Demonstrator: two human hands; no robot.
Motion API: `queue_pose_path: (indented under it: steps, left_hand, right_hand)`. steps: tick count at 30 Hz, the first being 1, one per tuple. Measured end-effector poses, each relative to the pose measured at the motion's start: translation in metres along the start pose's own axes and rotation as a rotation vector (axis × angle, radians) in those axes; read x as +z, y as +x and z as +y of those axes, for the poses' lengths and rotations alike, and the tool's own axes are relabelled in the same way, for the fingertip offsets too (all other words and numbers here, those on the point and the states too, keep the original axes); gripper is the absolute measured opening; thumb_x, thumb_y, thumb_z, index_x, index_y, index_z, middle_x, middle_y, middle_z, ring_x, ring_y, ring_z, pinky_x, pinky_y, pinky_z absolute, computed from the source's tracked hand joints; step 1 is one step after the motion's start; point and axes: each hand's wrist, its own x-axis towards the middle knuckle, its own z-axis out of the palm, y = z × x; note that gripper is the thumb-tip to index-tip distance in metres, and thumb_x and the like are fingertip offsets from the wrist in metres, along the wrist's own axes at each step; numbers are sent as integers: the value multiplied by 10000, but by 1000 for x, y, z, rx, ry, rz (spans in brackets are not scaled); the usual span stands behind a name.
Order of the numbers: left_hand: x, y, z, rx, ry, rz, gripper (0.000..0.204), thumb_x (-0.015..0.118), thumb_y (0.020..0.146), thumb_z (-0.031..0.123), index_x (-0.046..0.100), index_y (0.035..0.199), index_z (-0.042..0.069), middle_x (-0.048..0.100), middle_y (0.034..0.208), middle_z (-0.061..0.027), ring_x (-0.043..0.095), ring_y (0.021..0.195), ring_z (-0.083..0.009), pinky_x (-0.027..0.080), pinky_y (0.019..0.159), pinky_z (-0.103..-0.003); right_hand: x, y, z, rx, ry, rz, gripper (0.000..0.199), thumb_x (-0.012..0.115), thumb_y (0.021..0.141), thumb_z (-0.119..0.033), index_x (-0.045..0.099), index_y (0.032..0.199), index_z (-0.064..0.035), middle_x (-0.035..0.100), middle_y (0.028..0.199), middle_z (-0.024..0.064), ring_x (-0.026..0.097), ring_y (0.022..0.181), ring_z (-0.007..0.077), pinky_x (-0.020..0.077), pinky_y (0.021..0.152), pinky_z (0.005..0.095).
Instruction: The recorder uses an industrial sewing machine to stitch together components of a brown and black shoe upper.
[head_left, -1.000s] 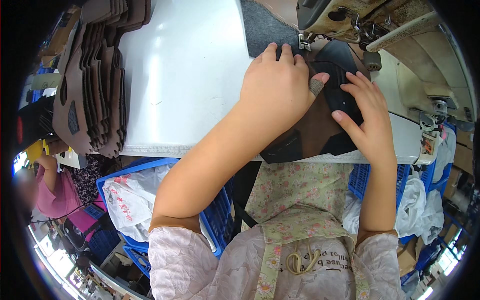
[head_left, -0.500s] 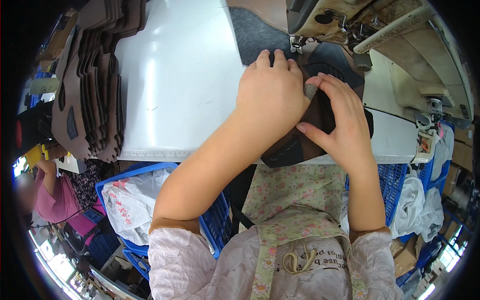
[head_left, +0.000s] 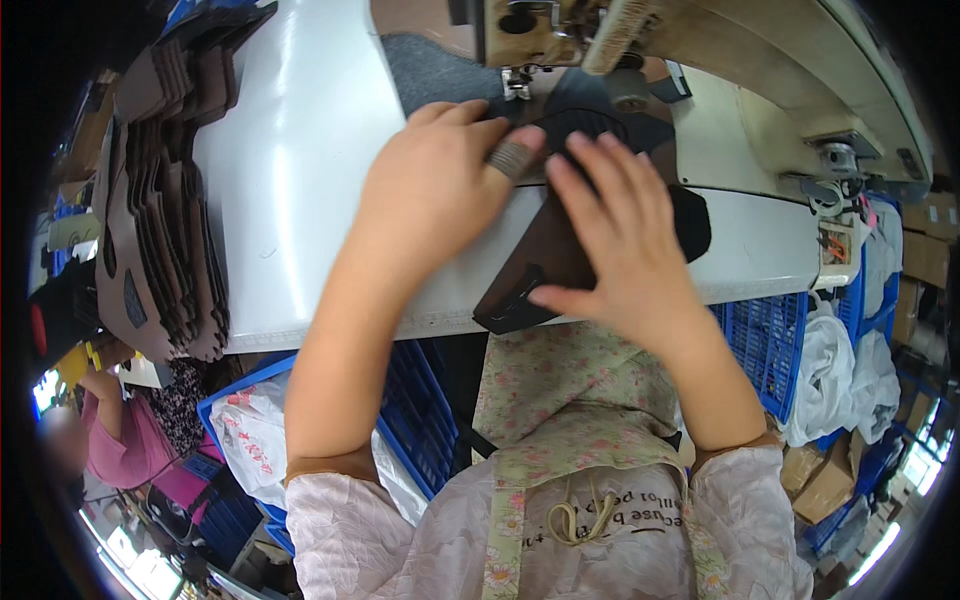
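Observation:
A dark brown leather piece (head_left: 548, 245) with black parts lies on the white table under a sewing machine (head_left: 750, 60), its near end reaching the front edge. The presser foot (head_left: 516, 84) stands beside a dark grey fuzzy panel (head_left: 430, 68). My left hand (head_left: 425, 190) rests at the left side of the work, just before the foot, fingers stretched forward and thumb pointing right. A grey ribbed band wraps that thumb. My right hand (head_left: 640, 265) is spread over the leather, its thumb near the piece's near end. The left fingertips are partly hidden against the dark material.
On the left of the table (head_left: 300, 150) stands a stack of brown leather pieces (head_left: 150, 250). Blue crates with white bags flank my lap, one crate (head_left: 415, 400) on the left, another (head_left: 755, 345) on the right. A person in pink (head_left: 130, 440) sits far left. Cardboard boxes (head_left: 820, 480) lie at right.
The view has shifted, so the machine appears further left. My left hand has drawn left, uncovering more leather. My right hand has parted from the left thumb and spread its fingers.

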Motion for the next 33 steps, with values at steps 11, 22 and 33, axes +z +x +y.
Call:
queue_pose_path:
  steps: [11, 22, 33]
  left_hand:
    - [7, 37, -41, -25, -160, 18, 267, 692, 823, 132, 664, 1072, 42, 625, 1164, -116, 533, 1159, -318, 437, 987, -403]
    - [15, 38, -58, -5, -98, -25, 361, 699, 837, 201, 589, 1159, 82, 583, 1208, -110, 517, 1153, -344, 420, 1001, -412]
    - [19, 41, -65, 150, 67, 38, 470, 712, 858, 331, 591, 1251, 102, 566, 1289, -78, 511, 1208, -311, 438, 985, -438]
  right_hand:
    - [32, 23, -50, -71, 10, 145, 251, 661, 700, -138, 622, 918, -20, 568, 975, 114, 523, 977, 259, 423, 885, 404]
    - [22, 20, -44, -136, 92, 94, 85, 633, 710, -128, 649, 765, -65, 573, 788, 63, 532, 864, 230, 421, 793, 375]
    - [53, 55, -18, -35, -73, 355, 81, 607, 733, -106, 662, 754, -51, 627, 851, 81, 605, 914, 248, 473, 860, 380]
